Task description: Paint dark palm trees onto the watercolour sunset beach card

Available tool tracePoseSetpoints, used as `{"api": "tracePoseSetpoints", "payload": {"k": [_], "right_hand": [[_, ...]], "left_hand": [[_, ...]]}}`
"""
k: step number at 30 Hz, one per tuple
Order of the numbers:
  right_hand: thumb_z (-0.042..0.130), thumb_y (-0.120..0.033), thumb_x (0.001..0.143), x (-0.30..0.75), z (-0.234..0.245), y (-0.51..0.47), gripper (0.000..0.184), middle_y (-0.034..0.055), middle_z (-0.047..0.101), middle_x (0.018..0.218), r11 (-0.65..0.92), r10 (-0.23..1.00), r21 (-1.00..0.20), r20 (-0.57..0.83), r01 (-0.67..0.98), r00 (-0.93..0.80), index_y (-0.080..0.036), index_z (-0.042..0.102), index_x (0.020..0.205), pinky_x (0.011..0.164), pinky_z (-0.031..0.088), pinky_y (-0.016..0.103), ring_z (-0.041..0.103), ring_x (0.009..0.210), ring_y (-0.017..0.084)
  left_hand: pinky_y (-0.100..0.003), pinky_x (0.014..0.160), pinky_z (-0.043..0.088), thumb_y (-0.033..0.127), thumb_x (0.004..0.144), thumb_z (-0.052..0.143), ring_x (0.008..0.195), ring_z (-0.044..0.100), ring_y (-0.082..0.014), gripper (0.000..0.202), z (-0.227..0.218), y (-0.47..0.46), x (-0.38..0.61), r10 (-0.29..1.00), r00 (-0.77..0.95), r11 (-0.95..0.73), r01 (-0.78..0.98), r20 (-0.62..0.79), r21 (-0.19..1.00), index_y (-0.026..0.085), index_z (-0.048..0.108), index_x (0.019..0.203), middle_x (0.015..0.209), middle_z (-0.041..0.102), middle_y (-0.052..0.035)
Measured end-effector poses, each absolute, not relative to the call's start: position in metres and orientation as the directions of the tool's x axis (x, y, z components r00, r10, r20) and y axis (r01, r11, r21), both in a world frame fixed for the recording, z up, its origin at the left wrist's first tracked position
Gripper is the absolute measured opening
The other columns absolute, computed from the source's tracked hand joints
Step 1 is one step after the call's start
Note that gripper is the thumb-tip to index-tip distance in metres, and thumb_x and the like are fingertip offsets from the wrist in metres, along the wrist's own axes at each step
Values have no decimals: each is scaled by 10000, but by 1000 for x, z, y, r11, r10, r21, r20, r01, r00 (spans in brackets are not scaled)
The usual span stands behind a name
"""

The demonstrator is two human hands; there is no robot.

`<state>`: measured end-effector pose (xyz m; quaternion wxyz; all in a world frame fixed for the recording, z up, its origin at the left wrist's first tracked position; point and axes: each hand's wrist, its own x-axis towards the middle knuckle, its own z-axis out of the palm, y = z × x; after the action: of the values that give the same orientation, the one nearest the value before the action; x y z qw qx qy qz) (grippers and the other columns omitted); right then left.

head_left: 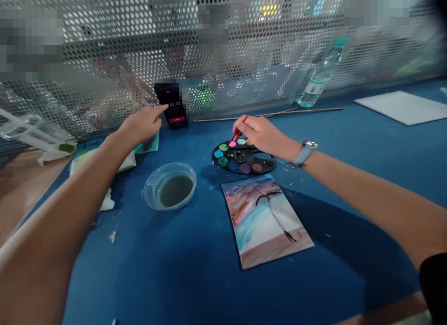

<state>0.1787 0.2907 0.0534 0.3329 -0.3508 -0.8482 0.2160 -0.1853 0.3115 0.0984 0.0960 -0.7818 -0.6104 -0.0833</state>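
Note:
My left hand (141,124) reaches forward with its index finger stretched out to the screen of a phone (175,111) that leans on the mesh and reads 02:02. Its other fingers are curled, and nothing is held. Between the fingers of my right hand (256,132) is a thin red paintbrush (238,132); its lower end is over the green and pink paints of a black palette (230,165). Nearer to me lies a small painting (256,232) with a dark branching shape on blue, white and brown. A clear bowl (148,187) of grey water stands to its left.
Perforated metal mesh (122,50) rises behind the blue table (167,269). Thin sticks (314,110) lie along its foot, near a tilted water bottle (319,78). A white panel (401,107) is at the right. Crumpled tissue (107,201) and a plastic cup (30,132) are at the left.

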Motion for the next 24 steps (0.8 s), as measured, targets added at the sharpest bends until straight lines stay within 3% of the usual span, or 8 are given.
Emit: {"api": "tracePoseSetpoints", "payload": {"k": [8, 10, 12, 15, 18, 21, 24], "right_hand": [[442, -529, 1058, 228, 63, 258, 406, 70, 771, 949, 561, 822, -695, 406, 450, -398, -220, 676, 938, 836, 530, 378, 702, 879, 208], [446, -507, 1066, 213, 72, 239, 378, 59, 783, 1002, 567, 799, -749, 398, 344, -451, -236, 699, 990, 874, 532, 376, 718, 933, 202], [475, -465, 1069, 184, 80, 220, 339, 41, 789, 1081, 616, 686, -761, 391, 204, -613, -255, 734, 1008, 946, 501, 380, 713, 1033, 199], [485, -384, 1081, 123, 81, 204, 296, 18, 803, 1094, 798, 390, -591, 360, 117, -847, -259, 753, 1088, 985, 386, 416, 662, 1061, 203], [504, -308, 1072, 69, 73, 207, 320, 74, 804, 965, 919, 293, -347, 291, 186, -911, -193, 765, 926, 940, 290, 460, 618, 1043, 255], [479, -254, 1069, 55, 79, 220, 325, 47, 804, 964, 913, 325, -348, 306, 213, -895, -187, 753, 906, 932, 273, 444, 625, 977, 219], [424, -308, 1082, 88, 94, 238, 363, 22, 781, 1117, 809, 501, -544, 438, 223, -747, -190, 727, 921, 974, 341, 405, 663, 1027, 182]], "left_hand": [[-603, 1132, 466, 439, 1054, 561, 1342, 568, -317, 546, 75, 364, -199, 943, 190, -196, 981, 273, -5, 219, 449, 1540, 1503, 536, -143], [-581, 1153, 456, 466, 1054, 554, 1349, 562, -310, 564, 78, 357, -197, 936, 207, -219, 976, 285, 9, 202, 446, 1541, 1519, 517, -140], [-565, 1165, 455, 487, 1052, 552, 1355, 560, -307, 576, 84, 346, -193, 926, 247, -261, 965, 284, 13, 190, 456, 1535, 1530, 504, -137], [-554, 1160, 465, 493, 1044, 570, 1334, 576, -302, 573, 94, 324, -183, 905, 303, -319, 948, 298, 4, 175, 483, 1512, 1508, 526, -133], [-508, 1141, 482, 499, 1070, 505, 1272, 612, -288, 551, 108, 294, -174, 880, 321, -336, 942, 351, -19, 143, 503, 1490, 1424, 581, -109], [-442, 1096, 490, 371, 1113, 365, 1214, 614, -225, 444, 120, 253, -171, 853, 321, -326, 943, 411, -61, 148, 517, 1465, 1300, 629, -87], [-371, 1047, 476, 265, 1065, 349, 1109, 602, -194, 422, 124, 202, -177, 826, 275, -267, 960, 492, -88, 149, 594, 1387, 1169, 643, -65]]}}
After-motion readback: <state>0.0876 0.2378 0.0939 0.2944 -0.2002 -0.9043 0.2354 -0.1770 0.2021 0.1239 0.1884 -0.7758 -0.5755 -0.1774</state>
